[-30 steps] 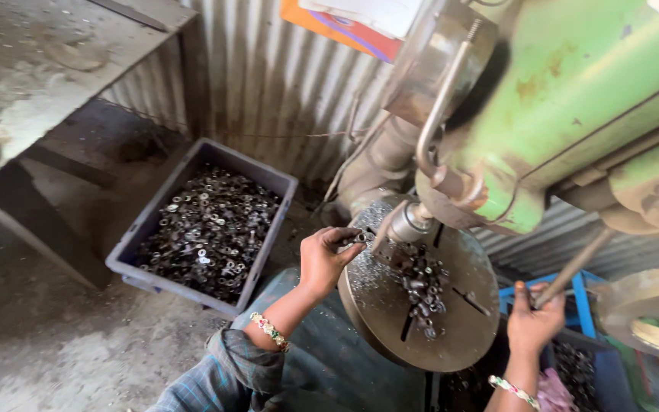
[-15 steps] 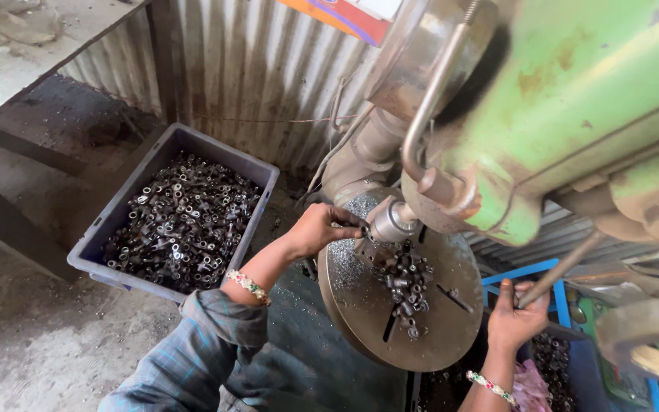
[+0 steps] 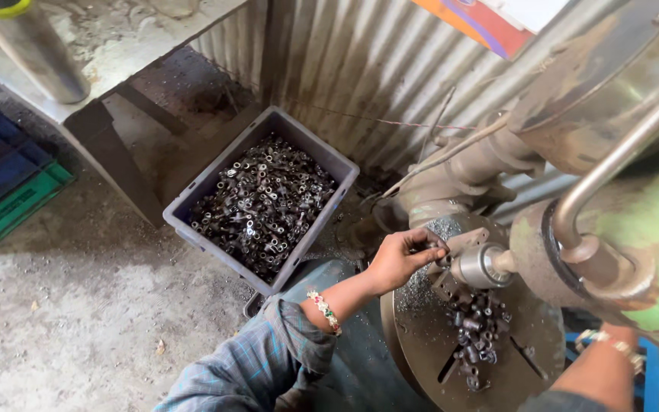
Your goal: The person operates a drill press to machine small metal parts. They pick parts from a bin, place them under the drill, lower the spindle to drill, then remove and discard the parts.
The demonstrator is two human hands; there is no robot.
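Observation:
My left hand [image 3: 402, 259] reaches to the round drill table [image 3: 421, 343], its fingers pinched on a small metal part held against the fixture just left of the steel chuck [image 3: 483, 265]. A pile of small dark metal parts [image 3: 473, 328] lies on the table below the chuck. Of my right arm only the forearm and a bangle [image 3: 605, 341] show at the lower right. The right hand itself is hidden behind the green drill press head [image 3: 650, 229].
A grey crate [image 3: 184, 221] full of small metal parts stands on the dusty floor to the left. Behind it is a corrugated metal wall [image 3: 360, 69]. A workbench [image 3: 93, 53] carries a metal cylinder [image 3: 32, 46]. Green and blue crates [image 3: 1, 198] sit far left.
My left hand stays at the chuck. My right hand, earlier visible low at the right near a lever, is now hidden behind the machine. The view has moved closer and to the left.

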